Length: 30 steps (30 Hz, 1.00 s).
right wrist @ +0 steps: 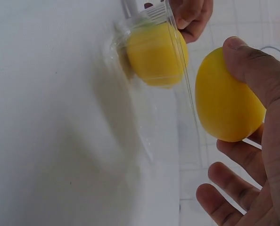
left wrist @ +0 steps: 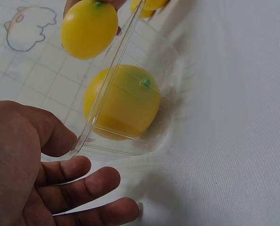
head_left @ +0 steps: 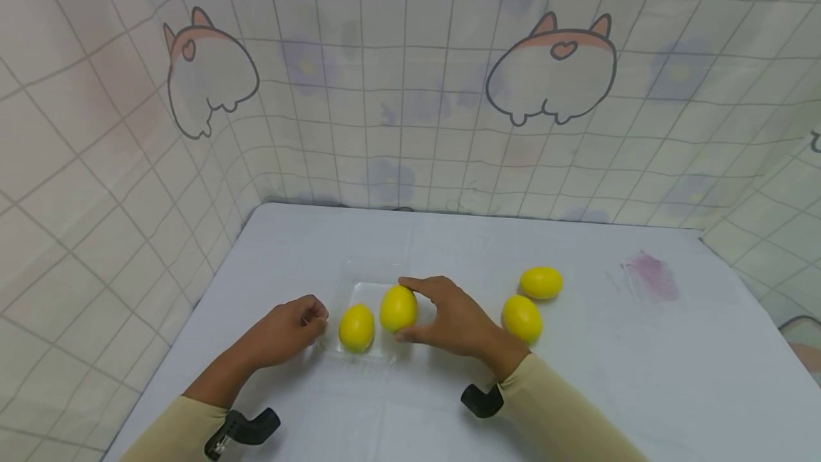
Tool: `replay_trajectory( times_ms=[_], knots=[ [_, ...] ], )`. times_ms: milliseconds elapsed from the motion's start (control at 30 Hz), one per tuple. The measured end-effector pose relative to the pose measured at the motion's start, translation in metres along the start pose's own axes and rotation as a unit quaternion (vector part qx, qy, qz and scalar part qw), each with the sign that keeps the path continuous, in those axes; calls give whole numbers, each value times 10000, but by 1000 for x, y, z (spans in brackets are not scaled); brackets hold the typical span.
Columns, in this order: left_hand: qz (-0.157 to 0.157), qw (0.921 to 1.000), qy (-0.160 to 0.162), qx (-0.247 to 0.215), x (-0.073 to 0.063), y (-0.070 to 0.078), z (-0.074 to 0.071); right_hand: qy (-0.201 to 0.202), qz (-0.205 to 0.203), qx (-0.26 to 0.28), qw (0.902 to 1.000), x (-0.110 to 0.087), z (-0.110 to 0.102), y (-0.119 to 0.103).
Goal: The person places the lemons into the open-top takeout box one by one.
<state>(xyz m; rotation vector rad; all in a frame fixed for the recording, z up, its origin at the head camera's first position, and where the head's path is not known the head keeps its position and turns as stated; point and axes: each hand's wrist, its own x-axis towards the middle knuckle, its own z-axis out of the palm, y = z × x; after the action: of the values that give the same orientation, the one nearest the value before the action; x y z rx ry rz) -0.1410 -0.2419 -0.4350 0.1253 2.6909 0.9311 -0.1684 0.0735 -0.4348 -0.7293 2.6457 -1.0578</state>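
Note:
A clear plastic container (head_left: pixel 367 294) stands on the white table, with one yellow lemon (head_left: pixel 356 328) inside at its left. My left hand (head_left: pixel 288 330) pinches the container's rim between thumb and index finger at the near left corner, as the left wrist view shows; its other fingers extend loosely outside the wall. Between the thumb and fingers of my right hand (head_left: pixel 458 319) is a second lemon (right wrist: pixel 229 96), held over the right half of the container. In the right wrist view this lemon is just above the rim, beside the one inside.
Two more lemons lie on the table right of my right hand, one farther back (head_left: pixel 541 282) and one nearer (head_left: pixel 522 319). A pinkish smudge (head_left: pixel 653 276) marks the table at far right. Grid-patterned curtain (head_left: pixel 423 91) hangs behind the table and along its sides.

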Motion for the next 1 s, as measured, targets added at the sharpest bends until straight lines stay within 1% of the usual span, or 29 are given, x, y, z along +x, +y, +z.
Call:
replay_trajectory(
  times_ms=[333, 533, 800, 1000],
  knots=[
    [67, 10000, -5, 1, 0, 0, 0, -57, -205, -115, 9997, 7, 10, -7],
    [65, 10000, -1, -3, 0, -1, 0, -98, -154, -380, 9991, 11, 16, -11],
    [60, 10000, -1, 1, 2, -2, 0, -120, -304, -743, 9967, 14, 21, -15],
    [82, 10000, -6, 25, 1, -1, 0, -203, -382, -934, 9947, 15, 24, -16]
  ],
)
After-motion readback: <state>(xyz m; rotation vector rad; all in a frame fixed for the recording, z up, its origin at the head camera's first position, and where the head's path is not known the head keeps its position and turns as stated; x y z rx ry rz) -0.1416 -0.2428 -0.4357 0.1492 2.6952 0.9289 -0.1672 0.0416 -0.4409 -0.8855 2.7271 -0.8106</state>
